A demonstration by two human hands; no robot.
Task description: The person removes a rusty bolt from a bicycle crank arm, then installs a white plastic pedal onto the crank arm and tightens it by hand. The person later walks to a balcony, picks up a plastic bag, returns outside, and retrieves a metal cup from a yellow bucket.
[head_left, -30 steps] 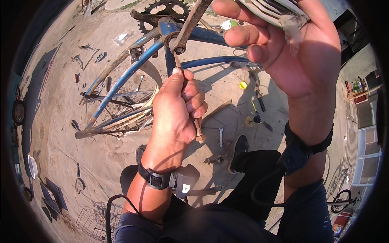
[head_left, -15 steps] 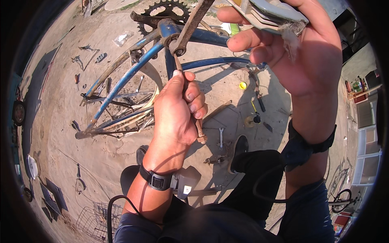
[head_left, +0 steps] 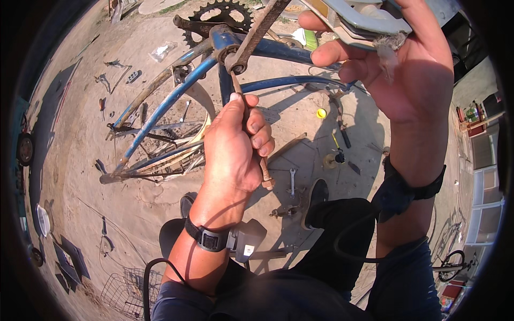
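- At centre, left hand [head_left: 234, 140] clenches rusty, bolt-ended metal rod [head_left: 265, 172], likely stiff, rough; best held mid-shaft.
- Upper right, right hand [head_left: 407, 91] half-curls behind grey, angular pedal [head_left: 360, 18]; grip unclear.

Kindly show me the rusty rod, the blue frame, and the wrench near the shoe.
Rusty rod [head_left: 265, 170], head view: its lower shaft.
Blue frame [head_left: 284, 51], head view: its thick tube.
Wrench [head_left: 292, 182], head view: its handle.

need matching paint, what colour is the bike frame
The bike frame is mostly blue, best seen in head view.
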